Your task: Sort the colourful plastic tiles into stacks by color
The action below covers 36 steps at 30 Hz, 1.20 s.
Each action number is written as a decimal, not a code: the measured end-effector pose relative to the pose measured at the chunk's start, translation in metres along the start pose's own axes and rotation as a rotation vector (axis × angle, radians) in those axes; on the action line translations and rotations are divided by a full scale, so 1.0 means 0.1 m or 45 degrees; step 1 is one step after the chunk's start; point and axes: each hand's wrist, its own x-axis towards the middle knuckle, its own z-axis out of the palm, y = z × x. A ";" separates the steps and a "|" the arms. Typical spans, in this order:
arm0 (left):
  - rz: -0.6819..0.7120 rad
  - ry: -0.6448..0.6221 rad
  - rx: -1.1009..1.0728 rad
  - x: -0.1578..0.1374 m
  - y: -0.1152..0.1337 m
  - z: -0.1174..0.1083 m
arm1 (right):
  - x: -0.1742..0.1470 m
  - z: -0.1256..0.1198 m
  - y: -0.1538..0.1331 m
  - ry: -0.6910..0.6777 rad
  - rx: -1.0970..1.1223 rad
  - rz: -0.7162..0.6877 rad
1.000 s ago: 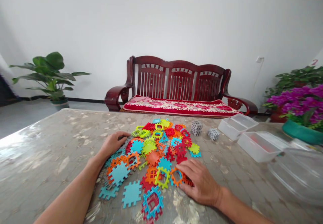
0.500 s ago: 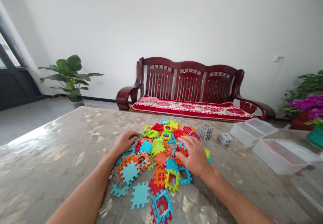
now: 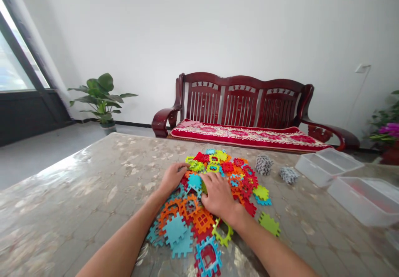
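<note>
A loose heap of interlocking plastic tiles in several colours lies between my hands, some solid and some with cut-out frames. My left hand point(image 3: 173, 179) rests at the heap's left edge, fingers stretched out beside a lime frame tile and a light blue tile point(image 3: 195, 181). Over the middle of the heap, my right hand point(image 3: 219, 193) lies palm down with its thumb apart, covering some tiles. Nearest me are overlapping pale blue tiles point(image 3: 175, 229), an orange window tile point(image 3: 203, 221) and a blue frame tile point(image 3: 208, 255). A lime tile point(image 3: 269, 224) sits apart by my right forearm.
Two grey speckled cube-like clusters point(image 3: 264, 164) point(image 3: 289, 175) stand right of the heap. Clear plastic bins point(image 3: 358, 202) are farther right on the patterned tabletop point(image 3: 102, 189). Behind the table are a dark red wooden bench point(image 3: 240, 102) and a potted plant point(image 3: 104, 98).
My right hand has moved left across the heap, closer to my left hand, shifting tiles. The two pale blue tiles now overlap, and a lime tile shows on the right. The view has turned slightly left.
</note>
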 end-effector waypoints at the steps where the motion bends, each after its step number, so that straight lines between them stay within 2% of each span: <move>1: -0.002 0.004 -0.013 -0.01 0.04 0.03 | 0.02 -0.01 0.05 0.022 -0.008 0.025; 4: 0.001 0.003 -0.145 -0.09 0.23 0.12 | 0.04 -0.03 0.22 0.115 0.002 0.112; 9: -0.047 -0.116 -0.869 -0.21 0.57 0.17 | 0.01 -0.15 0.48 0.330 0.027 0.236; 12: -0.098 -0.174 -1.136 -0.18 0.61 0.09 | -0.06 -0.25 0.44 0.396 0.056 0.199; 15: -0.092 -0.092 -1.078 -0.09 0.48 -0.06 | -0.15 -0.30 0.22 0.292 0.152 -0.003; 18: -0.078 0.076 -0.754 0.01 0.25 -0.19 | -0.26 -0.28 -0.06 0.064 0.242 -0.260; 20: -0.130 0.176 -0.593 0.06 0.08 -0.24 | -0.30 -0.25 -0.20 -0.063 0.243 -0.331; 22: -0.178 0.229 -0.534 0.08 -0.05 -0.27 | -0.32 -0.22 -0.28 -0.128 0.194 -0.310; 25: -0.218 0.233 -0.529 0.08 -0.17 -0.27 | -0.28 -0.19 -0.24 -0.129 0.059 -0.225; 29: -0.231 0.195 -0.591 0.05 -0.18 -0.25 | -0.20 -0.21 -0.02 -0.122 -0.122 -0.128; 32: -0.248 0.132 -0.685 0.03 -0.13 -0.22 | -0.19 -0.26 0.05 -0.038 -0.114 0.009; 34: -0.294 0.088 -0.815 0.02 -0.10 -0.22 | -0.23 -0.31 -0.04 -0.011 0.020 -0.048; 36: -0.348 0.042 -0.981 0.02 -0.07 -0.24 | -0.31 -0.35 -0.26 -0.070 0.193 -0.259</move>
